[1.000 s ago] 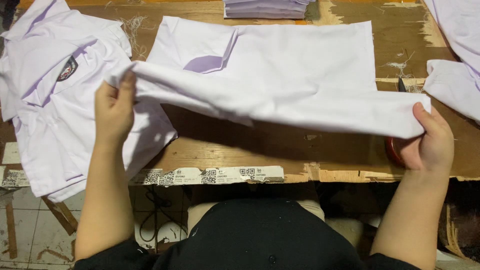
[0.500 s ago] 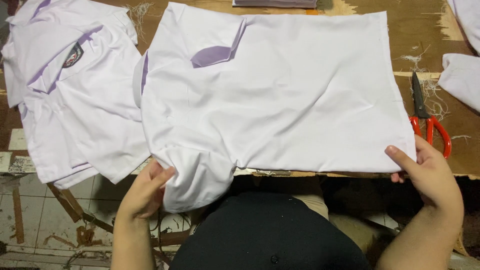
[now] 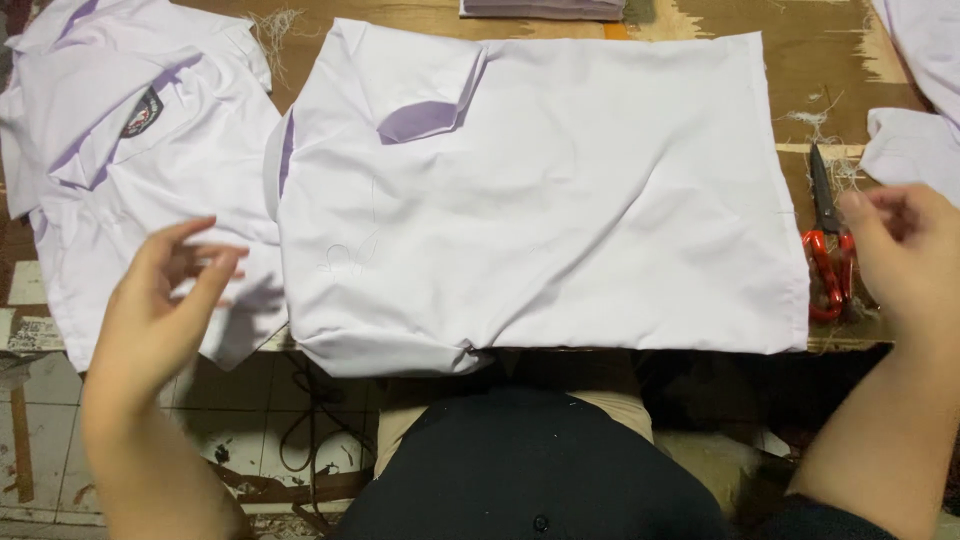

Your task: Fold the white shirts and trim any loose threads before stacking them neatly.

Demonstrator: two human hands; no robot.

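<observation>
A white shirt (image 3: 560, 190) with a pale purple collar lies flat on the wooden table (image 3: 820, 70), its collar at the upper left. My left hand (image 3: 160, 310) hovers just left of the shirt's near corner, fingers spread and holding nothing. My right hand (image 3: 900, 260) floats at the shirt's right side, above red-handled scissors (image 3: 828, 240), fingers loosely apart and holding nothing.
A pile of white shirts with a chest badge (image 3: 130, 160) lies at the left, hanging over the table's near edge. More white cloth (image 3: 915, 140) sits at the far right. A folded stack (image 3: 545, 8) rests at the back. Loose threads lie on the table.
Both hands have let go of the shirt and lifted away to its sides. The shirt's near left corner, bunched in my left hand before, now lies on the table.
</observation>
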